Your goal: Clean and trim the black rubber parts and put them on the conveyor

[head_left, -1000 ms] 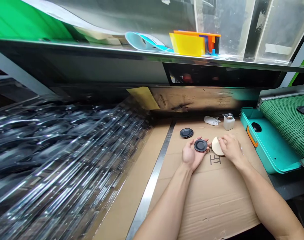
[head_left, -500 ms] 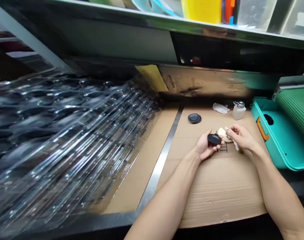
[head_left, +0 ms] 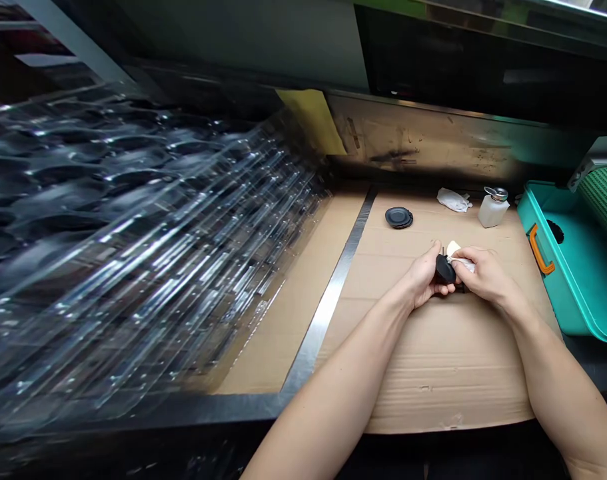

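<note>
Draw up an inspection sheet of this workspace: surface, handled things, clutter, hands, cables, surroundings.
Surface: brown cardboard sheeting, with a flat silvery strip.
Handled things: round black piece; crumpled white wipe at its edge.
Clutter: round black parts, cream pad partly hidden, crumpled white cloth, translucent white squarish bottle with metal top.
Hands: left hand holds the piece; right hand pinches the wipe.
Cables: nothing seen.
Surroundings: stacked clear plastic trays left; teal plastic bin with orange handle and green textured belt right.
</note>
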`<control>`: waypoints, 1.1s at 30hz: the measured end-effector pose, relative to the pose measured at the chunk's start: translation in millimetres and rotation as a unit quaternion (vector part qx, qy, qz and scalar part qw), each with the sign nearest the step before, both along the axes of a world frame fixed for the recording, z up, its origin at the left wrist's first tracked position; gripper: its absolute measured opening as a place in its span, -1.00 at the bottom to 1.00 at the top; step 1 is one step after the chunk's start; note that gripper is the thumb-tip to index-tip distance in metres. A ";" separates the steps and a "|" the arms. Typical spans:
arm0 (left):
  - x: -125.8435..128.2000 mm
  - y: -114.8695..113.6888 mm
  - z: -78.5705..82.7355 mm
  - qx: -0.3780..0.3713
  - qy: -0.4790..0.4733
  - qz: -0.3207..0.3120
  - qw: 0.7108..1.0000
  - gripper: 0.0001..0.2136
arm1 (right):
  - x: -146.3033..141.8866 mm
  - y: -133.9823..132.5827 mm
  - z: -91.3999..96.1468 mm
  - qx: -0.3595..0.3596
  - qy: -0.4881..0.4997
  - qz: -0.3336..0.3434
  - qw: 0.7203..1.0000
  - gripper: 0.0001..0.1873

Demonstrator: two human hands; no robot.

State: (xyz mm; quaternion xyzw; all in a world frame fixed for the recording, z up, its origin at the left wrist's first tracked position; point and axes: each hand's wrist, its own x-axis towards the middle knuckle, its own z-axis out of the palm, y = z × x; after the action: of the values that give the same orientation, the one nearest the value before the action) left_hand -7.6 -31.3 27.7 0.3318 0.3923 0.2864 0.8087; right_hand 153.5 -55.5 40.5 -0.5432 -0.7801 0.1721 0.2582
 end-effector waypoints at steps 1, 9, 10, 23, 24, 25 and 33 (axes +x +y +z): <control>0.9 -1.2 -0.8 0.018 0.020 0.010 1.000 -0.37 | -0.5 0.5 -1.7 0.016 -0.022 -0.008 1.000 -0.82; 0.5 -5.5 4.3 0.079 0.123 0.008 0.989 -0.42 | 2.1 2.3 -5.4 0.019 -0.049 0.006 0.999 -0.80; 0.1 -5.5 5.5 0.077 0.131 0.006 0.988 -0.44 | 2.9 2.7 -5.5 0.024 -0.042 0.010 0.999 -0.79; 1.2 -3.9 3.5 0.075 0.133 -0.009 0.988 -0.47 | 6.1 5.8 -12.7 0.033 -0.070 0.010 0.997 -0.80; 1.0 -3.1 3.2 0.071 0.128 -0.006 0.989 -0.46 | 5.9 5.5 -12.3 0.037 -0.070 0.010 0.997 -0.79; 0.7 -2.4 3.0 0.068 0.124 -0.003 0.990 -0.46 | 5.6 5.1 -11.9 0.042 -0.070 0.010 0.997 -0.79; -1.1 -2.7 3.6 0.083 0.114 -0.022 0.990 -0.44 | 1.7 1.3 -5.6 0.042 -0.104 0.013 0.994 -0.79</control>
State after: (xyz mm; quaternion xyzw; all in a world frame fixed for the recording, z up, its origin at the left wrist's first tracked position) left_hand -8.7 -34.0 31.3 0.4367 0.4496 0.2599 0.7346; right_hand 155.2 -54.2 34.9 -0.5367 -0.8163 0.0848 0.1959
